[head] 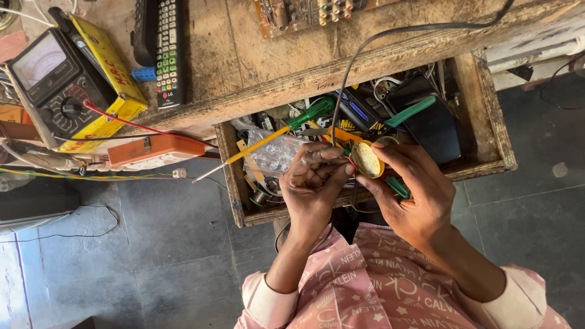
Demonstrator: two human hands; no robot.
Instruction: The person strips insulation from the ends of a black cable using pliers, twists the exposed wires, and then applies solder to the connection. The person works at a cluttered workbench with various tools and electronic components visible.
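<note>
Round yellow tin (367, 159) gripped by right hand (409, 190), left hand (312, 183) pinching wires, over cluttered tool drawer (487, 122)

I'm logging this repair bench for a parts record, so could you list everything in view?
tin: 1, yellow, round, open, held over the drawer
screwdriver: 1, green handle, yellow shaft, lying across the drawer's left side
drawer: 1, wooden, pulled open, full of tools and parts
plastic bag: 1, clear, in the drawer
multimeter: 1, black, bench top left
box: 1, yellow, beside the multimeter
remote: 1, black, on the bench
circuit board: 1, brown, top edge
socket strip: 1, orange and white, below the bench edge
cable: 1, black, running into the drawer
left hand: fingers at the tin's edge
right hand: fingers hold the tin
</note>
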